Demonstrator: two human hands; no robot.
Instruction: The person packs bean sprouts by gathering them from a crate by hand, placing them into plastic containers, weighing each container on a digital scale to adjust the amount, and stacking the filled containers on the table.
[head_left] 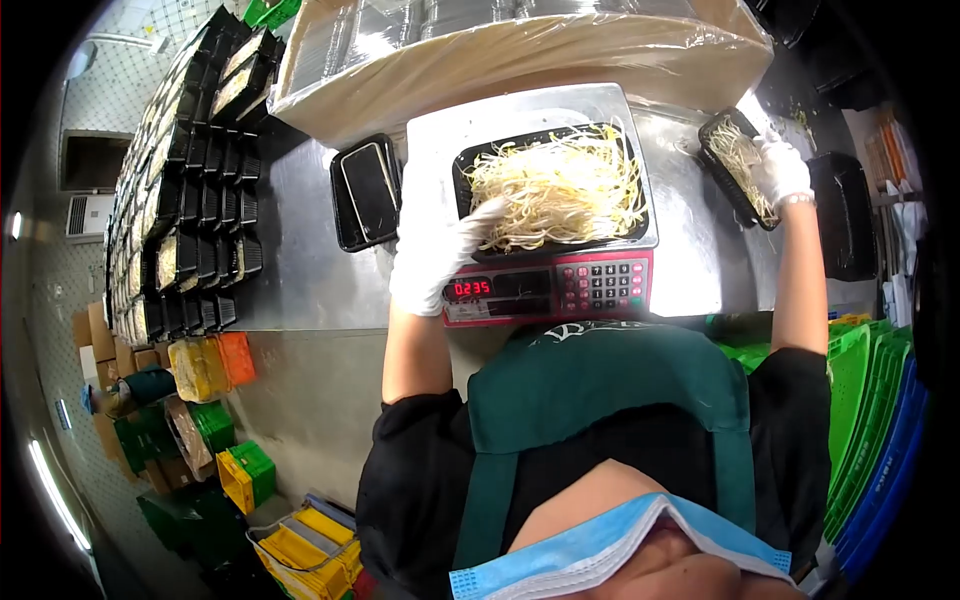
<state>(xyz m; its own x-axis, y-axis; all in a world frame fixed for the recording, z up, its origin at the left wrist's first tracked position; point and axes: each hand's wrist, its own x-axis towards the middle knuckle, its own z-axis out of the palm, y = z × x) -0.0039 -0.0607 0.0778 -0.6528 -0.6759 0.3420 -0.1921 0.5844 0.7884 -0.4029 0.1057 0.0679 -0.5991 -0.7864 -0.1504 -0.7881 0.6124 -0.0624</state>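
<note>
A red-fronted digital scale with a lit 0.235 readout stands before me. On its metal platform sits a black tray heaped with pale bean sprouts. My left hand, in a white glove, reaches over the tray's left edge, its extended fingers touching the sprouts. To the right, my gloved right hand is closed over the side of a smaller, tilted black tray of sprouts. Its fingers curl into the sprouts and their tips are hidden.
Left of the scale lies an empty black tray. Stacks of filled black trays line the counter's left end. A plastic-lined box of clear containers stands behind. Another black tray is at far right. Green crates stand below.
</note>
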